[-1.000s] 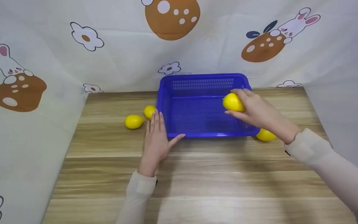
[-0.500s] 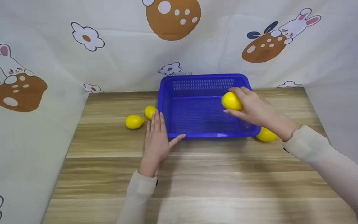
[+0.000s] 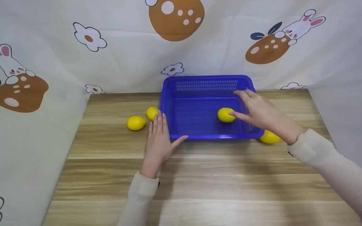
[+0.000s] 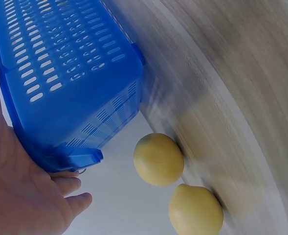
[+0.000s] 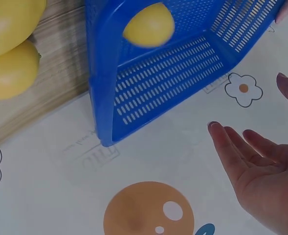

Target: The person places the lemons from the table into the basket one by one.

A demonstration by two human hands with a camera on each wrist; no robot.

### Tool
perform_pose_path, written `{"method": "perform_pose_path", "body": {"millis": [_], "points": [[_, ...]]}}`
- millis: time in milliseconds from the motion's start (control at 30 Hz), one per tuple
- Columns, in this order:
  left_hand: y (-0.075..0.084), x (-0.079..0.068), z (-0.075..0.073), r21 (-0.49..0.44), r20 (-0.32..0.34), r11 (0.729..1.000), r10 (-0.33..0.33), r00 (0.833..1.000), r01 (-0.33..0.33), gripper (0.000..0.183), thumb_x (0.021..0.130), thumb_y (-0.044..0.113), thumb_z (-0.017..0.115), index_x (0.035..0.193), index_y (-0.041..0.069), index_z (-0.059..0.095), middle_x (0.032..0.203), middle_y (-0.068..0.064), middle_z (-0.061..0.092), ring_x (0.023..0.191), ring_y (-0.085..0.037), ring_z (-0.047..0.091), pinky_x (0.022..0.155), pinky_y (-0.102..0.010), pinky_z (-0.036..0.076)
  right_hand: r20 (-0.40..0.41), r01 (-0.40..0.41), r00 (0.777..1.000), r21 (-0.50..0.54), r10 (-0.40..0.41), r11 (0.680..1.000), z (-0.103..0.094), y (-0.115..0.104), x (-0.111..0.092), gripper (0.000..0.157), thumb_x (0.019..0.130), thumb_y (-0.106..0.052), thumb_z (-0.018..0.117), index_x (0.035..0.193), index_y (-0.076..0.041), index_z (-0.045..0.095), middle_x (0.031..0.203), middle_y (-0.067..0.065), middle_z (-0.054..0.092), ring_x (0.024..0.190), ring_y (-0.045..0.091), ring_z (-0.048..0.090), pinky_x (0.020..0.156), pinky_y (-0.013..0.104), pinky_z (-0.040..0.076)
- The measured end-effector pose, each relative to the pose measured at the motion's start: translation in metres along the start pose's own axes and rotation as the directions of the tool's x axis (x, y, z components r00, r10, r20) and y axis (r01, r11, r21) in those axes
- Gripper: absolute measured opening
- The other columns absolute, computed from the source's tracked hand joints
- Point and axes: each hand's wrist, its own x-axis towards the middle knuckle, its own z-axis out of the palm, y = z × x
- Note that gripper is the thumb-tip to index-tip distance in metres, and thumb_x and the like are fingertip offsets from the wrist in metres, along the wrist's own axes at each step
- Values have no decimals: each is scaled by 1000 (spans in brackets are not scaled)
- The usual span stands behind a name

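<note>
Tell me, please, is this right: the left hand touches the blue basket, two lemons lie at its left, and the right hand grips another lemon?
Not quite: the right hand grips nothing. The right wrist view shows its fingers open, apart from the lemon in the blue basket. The left hand does touch the basket, and two lemons lie at its left.

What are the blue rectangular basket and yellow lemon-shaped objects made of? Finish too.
Blue rectangular basket: likely moulded plastic, semi-gloss; highlights on the rim, evenly repeated slots. Yellow lemon-shaped objects: smooth, satin, softly shaded; real peel or plastic, can't tell.
</note>
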Motion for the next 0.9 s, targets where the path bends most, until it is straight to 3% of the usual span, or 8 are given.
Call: {"method": "perform_pose_path", "body": {"millis": [900], "points": [[0, 0, -1, 18, 10, 1000, -7, 1000, 7, 118, 95, 75, 57, 164, -10, 14, 175, -27, 5, 164, -38, 7, 133, -54, 9, -27, 0, 1000, 24, 1, 1000, 10, 13, -19, 71, 100, -37, 74, 147, 9, 49, 141, 36, 57, 121, 53, 64, 101, 63, 54]]}}
